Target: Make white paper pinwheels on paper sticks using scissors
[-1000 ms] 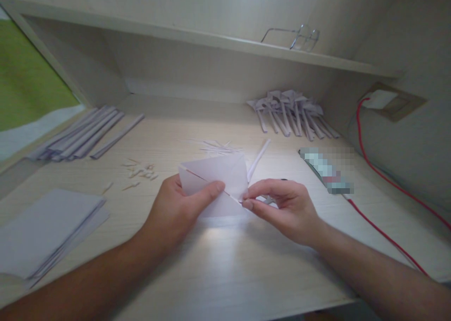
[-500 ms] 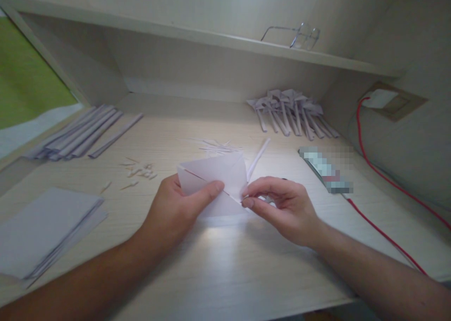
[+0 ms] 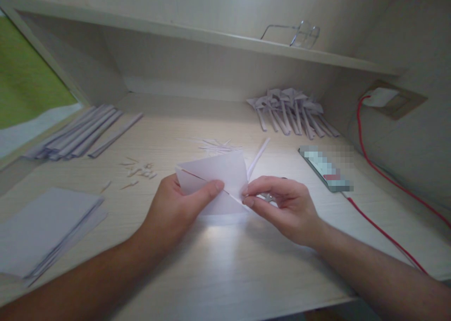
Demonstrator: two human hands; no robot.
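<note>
A folded white paper sheet (image 3: 220, 175) is held up just above the light wooden desk (image 3: 225, 260). My left hand (image 3: 176, 208) grips its left side, thumb laid across the front along a diagonal crease. My right hand (image 3: 282, 206) pinches the paper's lower right corner between thumb and forefinger. A small dark and metallic object shows under the right hand's fingers; I cannot tell what it is. A thin white paper stick (image 3: 259, 157) lies on the desk just behind the sheet.
A stack of flat sheets (image 3: 45, 229) lies at front left, rolled paper strips (image 3: 81, 133) at back left, a pile of folded paper pieces (image 3: 292, 112) at back right. Paper scraps (image 3: 139, 173), a phone (image 3: 326, 168) with a red cable (image 3: 384, 189), glasses (image 3: 299, 34) on the shelf.
Almost nothing: both hands keep their grip on the sheet, the right fingers shifting slightly at the corner.
</note>
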